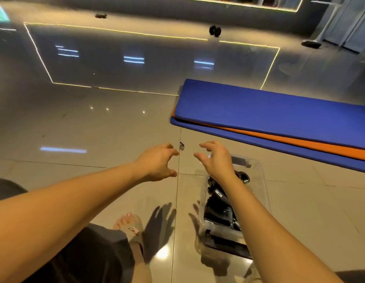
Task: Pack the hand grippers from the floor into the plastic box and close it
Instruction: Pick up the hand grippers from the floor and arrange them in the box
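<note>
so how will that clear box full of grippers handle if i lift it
Probably heavy for its size: the plastic box looks packed with black hand grippers. Its thin clear walls may flex under that load. On the glossy floor it would likely slide, not tip.

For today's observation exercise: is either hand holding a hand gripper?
No: the left hand and the right hand both hover with fingers spread, holding nothing.
</note>
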`<state>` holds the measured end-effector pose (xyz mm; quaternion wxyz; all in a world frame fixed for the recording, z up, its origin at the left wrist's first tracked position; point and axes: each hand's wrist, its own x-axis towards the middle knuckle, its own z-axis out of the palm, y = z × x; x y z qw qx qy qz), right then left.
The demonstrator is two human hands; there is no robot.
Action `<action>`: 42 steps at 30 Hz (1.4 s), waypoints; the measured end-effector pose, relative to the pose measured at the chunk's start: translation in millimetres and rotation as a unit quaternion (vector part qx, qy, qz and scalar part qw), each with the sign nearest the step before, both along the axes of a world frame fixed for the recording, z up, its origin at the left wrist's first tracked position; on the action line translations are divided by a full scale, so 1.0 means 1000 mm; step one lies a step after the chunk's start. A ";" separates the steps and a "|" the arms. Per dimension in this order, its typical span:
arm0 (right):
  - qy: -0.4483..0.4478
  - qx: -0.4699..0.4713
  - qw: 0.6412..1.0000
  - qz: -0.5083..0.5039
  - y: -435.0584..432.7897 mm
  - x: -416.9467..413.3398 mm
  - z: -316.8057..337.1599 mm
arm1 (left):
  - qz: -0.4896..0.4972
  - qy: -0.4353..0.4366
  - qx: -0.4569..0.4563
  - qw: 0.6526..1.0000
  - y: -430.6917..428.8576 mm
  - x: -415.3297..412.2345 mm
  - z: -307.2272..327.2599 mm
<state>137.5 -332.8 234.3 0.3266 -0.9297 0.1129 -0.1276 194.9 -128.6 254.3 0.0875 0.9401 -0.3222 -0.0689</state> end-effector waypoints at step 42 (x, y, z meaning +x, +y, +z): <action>0.108 -0.043 0.839 0.532 0.768 0.026 0.053 | 0.697 0.006 -0.182 0.693 0.759 -0.215 0.057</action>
